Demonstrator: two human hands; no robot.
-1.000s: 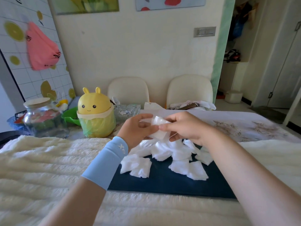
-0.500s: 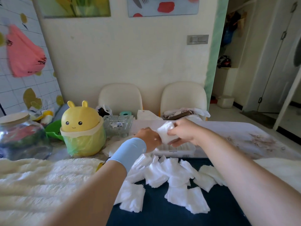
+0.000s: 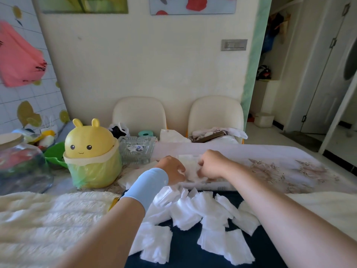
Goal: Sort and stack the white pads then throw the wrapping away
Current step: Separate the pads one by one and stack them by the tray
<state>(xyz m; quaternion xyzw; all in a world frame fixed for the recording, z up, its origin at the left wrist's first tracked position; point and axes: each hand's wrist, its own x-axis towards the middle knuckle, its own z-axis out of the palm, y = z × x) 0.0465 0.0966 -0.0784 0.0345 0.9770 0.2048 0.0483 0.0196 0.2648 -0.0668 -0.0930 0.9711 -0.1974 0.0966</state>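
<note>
Several loose white pads [image 3: 195, 215] lie scattered on a dark blue mat [image 3: 185, 246] in front of me. Beyond the mat, my left hand [image 3: 172, 169] and my right hand [image 3: 212, 164] are held close together over a clear wrapper or tray [image 3: 212, 185]. Both pinch a white pad [image 3: 190, 165] between them, low over the tabletop. A light blue sleeve covers my left wrist. My fingers hide most of the held pad.
A yellow bunny-lidded bin [image 3: 92, 157] lined with a green bag stands at the left. Behind it are a glass dish [image 3: 137, 149], a glass jar [image 3: 21, 165] and a green bowl [image 3: 55, 155]. A fluffy white cover [image 3: 48, 219] drapes the near table. Two cream chairs [image 3: 215, 115] stand at the wall.
Both hands have moved away from me and lower, carrying the white pad from above the pile down to the wrapper beyond the mat. The camera tilted up and forward.
</note>
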